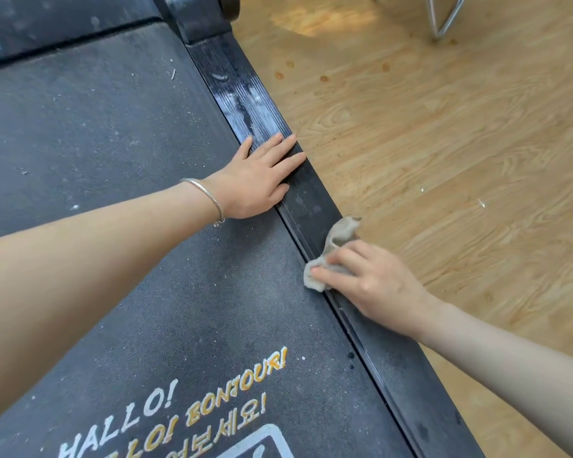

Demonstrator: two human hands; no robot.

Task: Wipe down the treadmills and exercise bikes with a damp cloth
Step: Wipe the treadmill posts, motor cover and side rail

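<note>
While left hand point(257, 180) rests flat, right hand point(374, 285) presses cloth point(336, 246).

one treadmill point(146, 226), one cloth point(331, 256), two hands point(255, 180)

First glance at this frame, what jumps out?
Two bare arms reach across a dusty treadmill belt: the left hand, with a silver bangle on its wrist, lies flat on the ribbed side rail, while the right hand presses a greyish cloth onto the rail nearer the camera. Farther up the rail shines a wet streak, and yellow-and-white greetings are printed on the belt at bottom.
</note>
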